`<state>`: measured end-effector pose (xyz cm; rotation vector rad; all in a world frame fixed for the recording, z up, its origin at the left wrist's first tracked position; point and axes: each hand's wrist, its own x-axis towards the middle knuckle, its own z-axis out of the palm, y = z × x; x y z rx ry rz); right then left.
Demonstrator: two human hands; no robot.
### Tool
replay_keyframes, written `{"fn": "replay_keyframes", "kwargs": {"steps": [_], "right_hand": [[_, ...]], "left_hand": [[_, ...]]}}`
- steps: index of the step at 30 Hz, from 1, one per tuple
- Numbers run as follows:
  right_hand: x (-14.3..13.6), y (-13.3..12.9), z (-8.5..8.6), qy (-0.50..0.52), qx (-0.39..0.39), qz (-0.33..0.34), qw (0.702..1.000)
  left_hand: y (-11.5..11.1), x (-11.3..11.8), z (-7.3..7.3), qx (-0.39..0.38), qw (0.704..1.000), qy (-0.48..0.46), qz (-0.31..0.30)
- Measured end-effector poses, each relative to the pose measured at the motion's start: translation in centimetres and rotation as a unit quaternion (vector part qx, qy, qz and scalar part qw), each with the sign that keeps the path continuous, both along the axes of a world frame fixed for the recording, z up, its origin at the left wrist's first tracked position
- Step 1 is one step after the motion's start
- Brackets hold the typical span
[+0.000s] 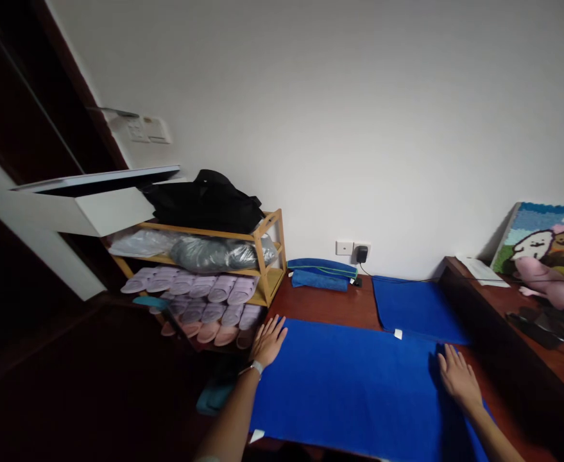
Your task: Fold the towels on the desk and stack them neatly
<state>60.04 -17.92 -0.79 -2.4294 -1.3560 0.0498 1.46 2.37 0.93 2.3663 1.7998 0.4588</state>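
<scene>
A large blue towel (349, 385) lies spread out on a reddish-brown wooden surface (315, 305), a white tag at its lower left corner. My left hand (268, 340) rests on the towel's far left corner with its fingers stretched out. Near the far right corner, my right hand (459, 375) is also flat with fingers extended, holding nothing. Behind the large towel is a smaller blue cloth (414, 308) lying flat, with a white tag on its near edge. Folded blue cloths (323, 274), one edged in green, sit against the wall.
To the left, a wooden rack (265, 256) holds a black bag (209, 202), plastic-wrapped items and rows of slippers (221, 289). A charger (361, 255) is plugged into the wall. At right, a raised ledge (498, 308) bears a pink plush toy (551, 285) and a picture (541, 231).
</scene>
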Motion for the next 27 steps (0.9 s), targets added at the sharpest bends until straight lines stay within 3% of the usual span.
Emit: {"fn": "replay_keyframes", "kwargs": {"steps": [2, 4, 10, 12, 14, 16, 19, 23, 27], "right_hand": [[-4.4, 0.2, 1.3, -0.014, 0.02, 0.031, 0.999], [-10.7, 0.4, 2.5, -0.011, 0.034, 0.097, 0.995], [-32.9, 0.2, 5.1, 0.066, 0.002, 0.321, 0.945], [-38.0, 0.1, 5.3, 0.087, -0.027, 0.365, 0.927], [-40.6, 0.1, 5.2, 0.099, -0.044, 0.384, 0.917], [-40.7, 0.0, 4.9, 0.101, -0.051, 0.384, 0.917], [-36.6, -1.0, 4.3, 0.083, -0.063, 0.343, 0.933], [-25.4, -4.6, 2.0, 0.043, -0.046, 0.253, 0.965], [-12.0, -9.8, -2.0, 0.019, 0.0, 0.161, 0.987]], "left_hand": [[-0.7, -0.5, 0.8, 0.004, 1.0, -0.008, -0.001], [-2.4, -1.1, 1.4, 0.021, 1.0, -0.016, -0.009], [-11.5, -1.0, 0.6, 0.077, 0.993, 0.004, -0.085], [-13.8, -0.9, 0.0, 0.065, 0.994, 0.026, -0.087], [-15.0, -1.0, -0.3, 0.047, 0.994, 0.044, -0.092], [-15.2, -1.1, -0.2, 0.035, 0.994, 0.051, -0.095], [-14.8, -1.3, 0.0, 0.034, 0.994, 0.049, -0.097], [-14.3, -1.5, -0.2, 0.034, 0.994, 0.042, -0.099], [-14.0, -1.6, -0.6, 0.032, 0.994, 0.038, -0.095]]}}
